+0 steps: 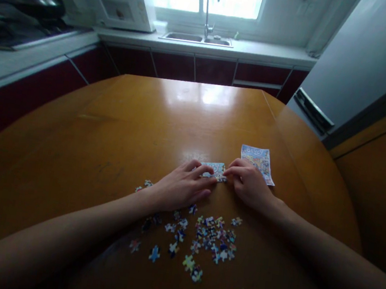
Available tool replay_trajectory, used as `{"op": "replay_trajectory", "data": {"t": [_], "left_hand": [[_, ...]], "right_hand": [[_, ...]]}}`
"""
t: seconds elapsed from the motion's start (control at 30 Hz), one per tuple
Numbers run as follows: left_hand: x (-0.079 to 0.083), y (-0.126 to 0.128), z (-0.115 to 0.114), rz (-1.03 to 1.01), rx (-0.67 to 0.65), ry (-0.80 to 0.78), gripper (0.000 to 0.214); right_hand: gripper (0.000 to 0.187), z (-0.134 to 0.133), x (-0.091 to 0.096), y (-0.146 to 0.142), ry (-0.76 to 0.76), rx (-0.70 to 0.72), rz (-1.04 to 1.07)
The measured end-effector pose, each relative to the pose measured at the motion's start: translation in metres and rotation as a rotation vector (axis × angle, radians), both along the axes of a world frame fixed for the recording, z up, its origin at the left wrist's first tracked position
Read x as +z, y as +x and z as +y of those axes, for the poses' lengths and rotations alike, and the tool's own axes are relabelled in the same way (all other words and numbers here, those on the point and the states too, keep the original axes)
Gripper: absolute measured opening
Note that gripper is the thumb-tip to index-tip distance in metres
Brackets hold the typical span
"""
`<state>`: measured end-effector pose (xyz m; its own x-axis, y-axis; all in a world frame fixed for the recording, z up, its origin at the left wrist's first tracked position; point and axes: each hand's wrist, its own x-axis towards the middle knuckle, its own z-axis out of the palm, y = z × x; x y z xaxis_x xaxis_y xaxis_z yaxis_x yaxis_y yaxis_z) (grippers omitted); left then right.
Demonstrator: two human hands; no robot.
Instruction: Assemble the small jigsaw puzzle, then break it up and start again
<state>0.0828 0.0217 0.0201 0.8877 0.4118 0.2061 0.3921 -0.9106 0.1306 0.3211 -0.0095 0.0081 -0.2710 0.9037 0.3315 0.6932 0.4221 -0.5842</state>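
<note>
A joined section of jigsaw puzzle [217, 169] lies on the wooden table, partly covered by fingers. My left hand [187, 186] rests over its left side and near edge, fingers stretched out and spread. At its right edge is my right hand [249, 183], with curled fingers drawn together and their tips touching the puzzle's border. Whatever sits between those fingertips is too small to make out. Loose puzzle pieces [214, 236] are heaped nearer to me, and more are scattered below my left forearm. A printed picture sheet [260, 159] lies just beyond my right hand.
The brown table [138, 122] has a rounded outline. Past it stand a counter with a sink [184, 37] and tap [208, 10], a white microwave [123, 10], and a stove with a dark pan [37, 2]. A fridge [366, 59] is at the right.
</note>
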Motion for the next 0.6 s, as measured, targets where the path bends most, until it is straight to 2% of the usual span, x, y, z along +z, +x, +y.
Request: {"op": "replay_trajectory", "data": {"t": [0.23,0.47,0.6], "left_hand": [[0.0017,-0.0019,0.0001,-0.010,0.001,-0.014,0.034],[-0.0065,-0.0033,0.0020,0.001,0.017,0.013,0.036],[-0.0060,-0.0055,0.0053,-0.041,0.017,0.012,0.040]], "right_hand": [[0.029,-0.0031,0.0004,-0.0023,-0.009,0.081,-0.076],[0.029,-0.0034,0.0021,-0.0046,0.017,0.010,0.002],[0.029,-0.0027,0.0006,-0.0044,0.025,-0.026,0.033]]}}
